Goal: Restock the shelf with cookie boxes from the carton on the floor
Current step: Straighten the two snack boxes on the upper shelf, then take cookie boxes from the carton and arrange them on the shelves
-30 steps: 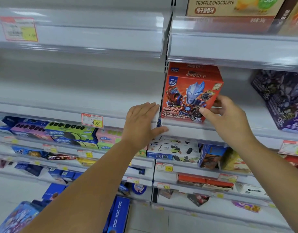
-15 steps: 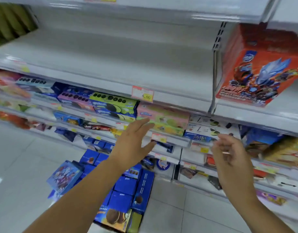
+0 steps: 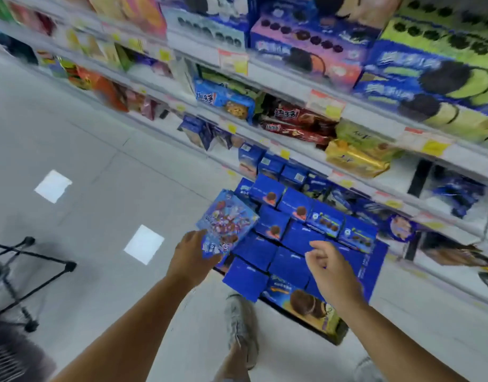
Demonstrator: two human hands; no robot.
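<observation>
A blue carton [image 3: 373,271] printed with a cookie picture stands on the floor against the bottom shelf. It is packed with several small blue cookie boxes [image 3: 267,253]. A larger blue box with cartoon figures [image 3: 227,223] leans at the carton's left edge. My left hand [image 3: 192,256] is at that box's lower corner, with its fingers behind the box and closed on it. My right hand [image 3: 329,270] hovers over the carton's right half, fingers loosely curled and holding nothing.
Stocked shelves [image 3: 298,86] of cookie packs run diagonally across the top and right. The black legs of a stand [image 3: 33,261] stick out at the left. My shoe [image 3: 241,323] is on the pale tiled floor just in front of the carton.
My view has dropped from the upper shelf with the red box to the carton on the floor. Both hands have come down; my left hand has reached the blue cartoon box.
</observation>
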